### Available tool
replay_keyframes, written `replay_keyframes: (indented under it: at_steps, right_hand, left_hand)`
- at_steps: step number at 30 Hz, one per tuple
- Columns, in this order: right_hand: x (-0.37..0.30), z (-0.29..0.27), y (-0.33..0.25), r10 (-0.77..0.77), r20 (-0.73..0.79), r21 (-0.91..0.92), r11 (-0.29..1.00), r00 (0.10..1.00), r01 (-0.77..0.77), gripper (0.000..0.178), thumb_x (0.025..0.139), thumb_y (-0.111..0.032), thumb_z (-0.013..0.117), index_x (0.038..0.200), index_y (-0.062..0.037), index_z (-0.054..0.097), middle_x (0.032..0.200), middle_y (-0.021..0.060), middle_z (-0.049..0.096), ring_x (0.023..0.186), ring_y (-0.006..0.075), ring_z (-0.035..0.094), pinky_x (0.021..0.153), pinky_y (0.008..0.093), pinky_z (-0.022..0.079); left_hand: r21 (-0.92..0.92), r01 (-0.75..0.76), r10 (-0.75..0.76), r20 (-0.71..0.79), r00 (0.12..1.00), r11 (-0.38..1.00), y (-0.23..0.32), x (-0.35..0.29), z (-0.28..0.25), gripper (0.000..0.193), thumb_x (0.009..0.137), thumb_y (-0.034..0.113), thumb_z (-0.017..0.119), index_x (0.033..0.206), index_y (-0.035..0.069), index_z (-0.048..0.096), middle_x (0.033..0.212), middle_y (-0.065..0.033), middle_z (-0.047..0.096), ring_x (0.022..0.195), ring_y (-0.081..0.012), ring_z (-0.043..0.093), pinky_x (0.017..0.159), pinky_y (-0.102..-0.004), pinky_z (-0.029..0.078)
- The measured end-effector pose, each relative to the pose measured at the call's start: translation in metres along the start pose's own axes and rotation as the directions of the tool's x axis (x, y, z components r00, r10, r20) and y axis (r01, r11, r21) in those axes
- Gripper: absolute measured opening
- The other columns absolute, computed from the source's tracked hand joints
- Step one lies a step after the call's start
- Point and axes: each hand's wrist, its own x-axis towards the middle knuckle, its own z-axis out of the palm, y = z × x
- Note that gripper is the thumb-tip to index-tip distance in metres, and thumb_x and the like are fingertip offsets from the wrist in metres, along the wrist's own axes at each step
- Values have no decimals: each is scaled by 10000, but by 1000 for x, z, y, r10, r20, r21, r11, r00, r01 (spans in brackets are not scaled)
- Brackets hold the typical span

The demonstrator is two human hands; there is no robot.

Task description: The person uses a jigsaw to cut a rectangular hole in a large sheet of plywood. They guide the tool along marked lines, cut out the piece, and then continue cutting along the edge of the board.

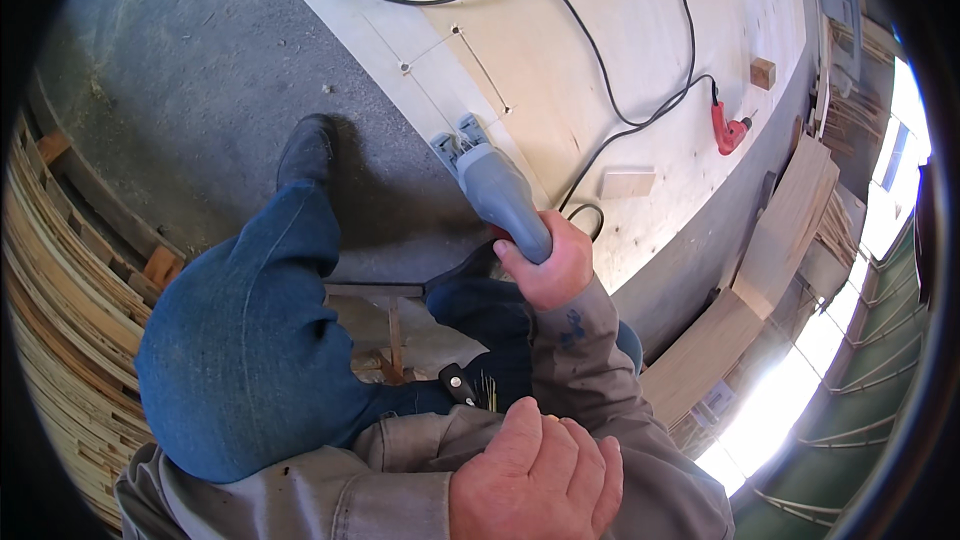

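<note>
A grey corded jigsaw (497, 192) is in my right hand (558, 262), whose fingers wrap round the rear of its handle. The saw's split metal base (459, 140) sits at the near edge of a pale plywood sheet (590, 70). Just beyond it are pencil lines and several drilled holes (456, 31); one line runs back toward the saw. My left hand (540, 470) is close to my body, over my right sleeve, with fingers bent and pressed together. Its palm side is hidden, so anything inside cannot be seen.
On the sheet lie a red drill (729, 130), a black cord (594, 30), a flat wood offcut (628, 183) and a small wood block (762, 73). Stacked timber strips (70, 340) stand at left. Long boards (745, 300) lie right. My shoe (308, 148) rests on the concrete floor.
</note>
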Motion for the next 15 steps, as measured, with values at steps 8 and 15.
replay_keyframes:
  at_steps: [8,15]
  right_hand:
    - [0,-5,-3,80,110,37,996,991,-85,703,766,-269,848,1304,106,594,1033,280,717,946,415,720,845,438,567]
    - [0,1,-1,-18,10,3,1000,1000,18,372,776,-166,838,1060,28,695,866,171,745,786,284,739,754,373,567]
  left_hand:
    - [-42,-31,29,-46,999,999,-7,-1,-2,223,821,171,798,922,-24,757,827,-168,731,855,-300,746,878,-484,599]
    - [-11,-52,50,-152,987,999,-7,4,-17,327,799,211,646,1014,-23,722,888,-198,679,817,-312,642,858,-514,537]
